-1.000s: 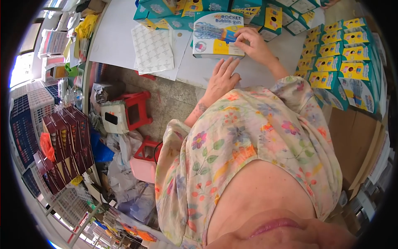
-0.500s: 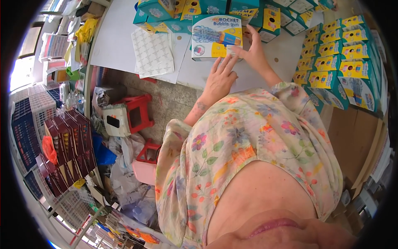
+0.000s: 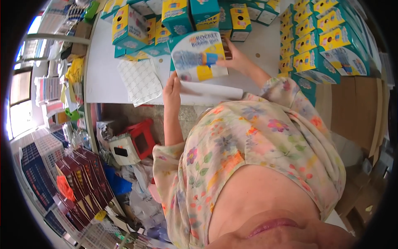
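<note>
A teal, white and yellow toy box [image 3: 198, 56], printed with a blue toy bubble gun, is tilted above the table in front of me. My left hand [image 3: 171, 88] pinches its lower left corner with bent fingers. My right hand [image 3: 236, 60] grips its right side, thumb on the front face and fingers behind. Below the box a white, motion-blurred panel [image 3: 213, 89] reaches toward my blouse; whether it belongs to the box I cannot tell. To the left, a stack of white sticker sheets [image 3: 140, 81] lies on the table.
Similar boxes [image 3: 130, 27] crowd the far side of the white table [image 3: 99, 81]. More stand in rows at the right [image 3: 309, 41], beside a brown carton [image 3: 352, 112]. Below, at the left, are a red stool [image 3: 143, 139] and shelves with maroon boxes [image 3: 83, 174].
The box has tilted and now stands nearer the left in view. My left hand has gone from its lower front to its lower left corner. A white panel now shows below.
</note>
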Demonstrator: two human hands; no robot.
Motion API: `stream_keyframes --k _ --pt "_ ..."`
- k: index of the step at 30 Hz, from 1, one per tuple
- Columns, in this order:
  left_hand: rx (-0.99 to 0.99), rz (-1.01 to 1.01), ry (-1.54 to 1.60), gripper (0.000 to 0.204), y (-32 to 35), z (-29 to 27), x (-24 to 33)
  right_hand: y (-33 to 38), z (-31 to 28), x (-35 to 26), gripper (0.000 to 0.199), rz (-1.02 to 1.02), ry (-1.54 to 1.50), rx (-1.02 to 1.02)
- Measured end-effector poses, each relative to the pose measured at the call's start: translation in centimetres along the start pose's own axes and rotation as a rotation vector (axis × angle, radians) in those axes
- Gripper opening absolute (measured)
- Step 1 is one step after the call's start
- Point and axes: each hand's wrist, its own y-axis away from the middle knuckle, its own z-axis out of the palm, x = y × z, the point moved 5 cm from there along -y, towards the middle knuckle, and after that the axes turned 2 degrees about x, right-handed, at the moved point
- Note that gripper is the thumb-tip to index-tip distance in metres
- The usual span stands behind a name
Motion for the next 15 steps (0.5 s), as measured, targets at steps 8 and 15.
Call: stream_keyframes --k 8,15 --pt "-0.391 0.12 0.272 0.026 4.0 5.7 4.2 11.5 -7.0 -2.2 0.097 0.0 0.17 0.184" --pt "-0.758 0.262 0.183 0.027 4.3 11.7 10.0 26.6 -16.7 -3.4 0.083 -0.04 -0.015 0.495"
